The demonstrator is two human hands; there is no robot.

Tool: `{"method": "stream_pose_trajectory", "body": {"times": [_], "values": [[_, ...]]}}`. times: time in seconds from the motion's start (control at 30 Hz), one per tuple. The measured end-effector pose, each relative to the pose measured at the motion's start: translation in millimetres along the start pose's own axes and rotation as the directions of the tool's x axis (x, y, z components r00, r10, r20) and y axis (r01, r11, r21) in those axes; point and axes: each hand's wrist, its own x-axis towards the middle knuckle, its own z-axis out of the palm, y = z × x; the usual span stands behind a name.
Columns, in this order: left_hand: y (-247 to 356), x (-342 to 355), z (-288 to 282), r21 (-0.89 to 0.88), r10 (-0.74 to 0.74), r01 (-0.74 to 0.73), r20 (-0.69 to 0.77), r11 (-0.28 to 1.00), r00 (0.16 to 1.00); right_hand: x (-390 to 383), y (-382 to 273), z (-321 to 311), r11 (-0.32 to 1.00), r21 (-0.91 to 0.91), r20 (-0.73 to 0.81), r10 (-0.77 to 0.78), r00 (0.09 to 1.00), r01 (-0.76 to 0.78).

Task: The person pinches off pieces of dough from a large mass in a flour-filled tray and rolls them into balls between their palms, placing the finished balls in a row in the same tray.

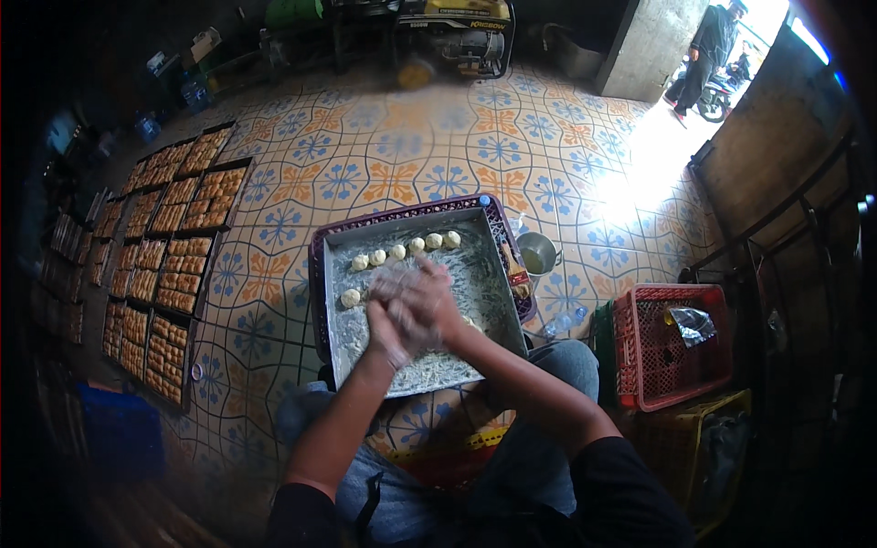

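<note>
My left hand (393,315) and my right hand (437,303) are pressed together, palm against palm, over a square metal tray (480,274). Both are whitish with flour or dough and blurred by motion. Whatever lies between the palms is hidden. Along the far part of the tray runs a row of several pale dough balls (417,246). A single dough ball (351,298) sits nearer, left of my hands. White flour or dough smears cover the tray's bottom. Under the tray, a purple plastic crate (319,248) shows its rim.
At the left, several dark baking trays (187,318) of browned buns lie on the patterned tile floor (274,183). To the right stand a metal pot (539,251) and a red crate (630,347) with a silvery packet (694,326). A generator (461,46) is at the back; a person (713,50) walks by the doorway.
</note>
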Motion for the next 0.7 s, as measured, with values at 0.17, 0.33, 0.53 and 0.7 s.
{"method": "stream_pose_trajectory", "body": {"times": [0.17, 0.33, 0.53, 0.7], "values": [[-16.3, 1.0, -21.4, 0.045, -0.158, 0.152, 0.324, 0.987, 0.933, 2.9, -29.0, 10.4, 0.956, 0.184, -0.151, 0.256, 0.955, -0.227], [-15.7, -11.7, -3.1, 0.001, -0.266, 0.268, -0.132, 0.963, 0.955, -3.2, 12.6, -15.9, 0.92, 0.36, -0.068, 0.194, 0.979, -0.157], [-17.4, -14.7, -22.8, 0.061, -0.083, 0.071, 0.232, 0.996, 0.969, 1.2, -19.5, -11.1, 0.993, 0.071, -0.036, -0.09, 0.995, 0.092], [-0.1, -5.0, 7.7, -0.236, -0.022, -0.006, -0.115, 0.972, 0.993, -1.5, 4.2, -1.8, 0.945, 0.304, -0.115, 0.162, 0.98, -0.12]]}}
